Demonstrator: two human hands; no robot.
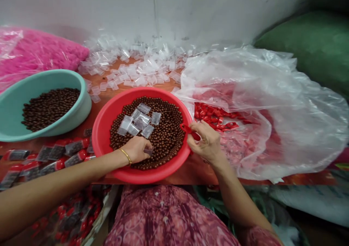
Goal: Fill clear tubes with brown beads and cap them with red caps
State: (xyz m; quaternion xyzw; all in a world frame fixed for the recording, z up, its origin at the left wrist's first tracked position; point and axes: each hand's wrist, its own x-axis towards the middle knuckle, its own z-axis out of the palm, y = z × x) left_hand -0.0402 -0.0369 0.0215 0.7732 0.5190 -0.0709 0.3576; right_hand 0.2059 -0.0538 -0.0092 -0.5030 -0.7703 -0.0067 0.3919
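Observation:
A red basin point(101, 129) full of small brown beads point(166, 140) stands in front of me. Several clear flat plastic cases point(141, 120) lie on top of the beads. My left hand point(137, 149), with a gold bracelet at the wrist, reaches into the basin. Its fingers are closed around a clear plastic case point(148, 151), mostly hidden, down at the beads. Over the basin's right rim, my right hand point(205, 140) pinches a red plastic cap point(189, 130) between thumb and fingers. More red caps point(215, 116) spill from a clear plastic bag point(245, 82) just beyond that hand.
At left, a teal basin point(84, 104) holds dark brown beads. Red-capped filled cases point(54, 155) lie before it; more fill a container point(79, 213) below the table edge. Loose clear cases point(144, 69) spread along the wall. A pink-filled bag point(40, 51) and green sack point(305, 46) flank them.

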